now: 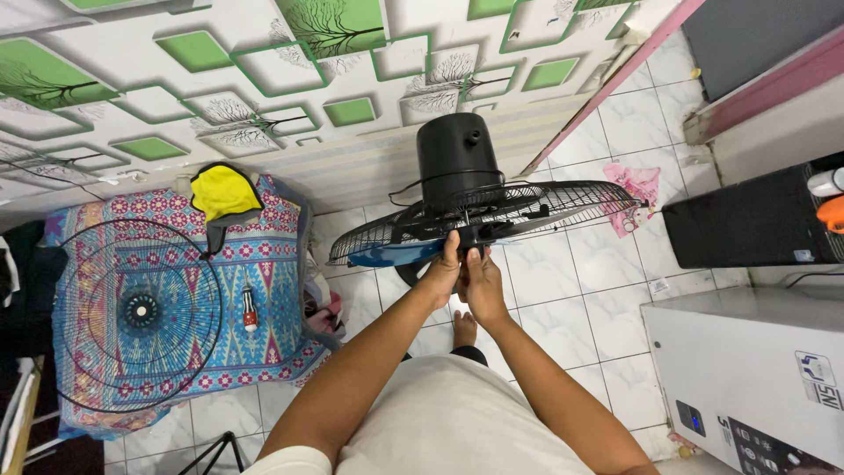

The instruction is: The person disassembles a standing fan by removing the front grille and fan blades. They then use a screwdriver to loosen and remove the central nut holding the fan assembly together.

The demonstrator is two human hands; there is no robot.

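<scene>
A black standing fan (460, 158) is in front of me with its rear wire guard (563, 204) and blue blade (387, 256) seen edge-on. My left hand (446, 268) and my right hand (482, 280) are both closed around the hub at the centre of the blade, side by side and touching. The fan's detached front wire guard (132, 312) lies flat on a patterned mattress (264, 290) to the left. A small red and white screwdriver (250, 310) lies on the mattress beside that guard.
A yellow and black cap (223, 195) rests on the mattress near the wall. A black cabinet (752, 222) and a white appliance (747, 369) stand on the right. A pink cloth (635, 192) lies on the white tiled floor. My bare foot (463, 328) is below the fan.
</scene>
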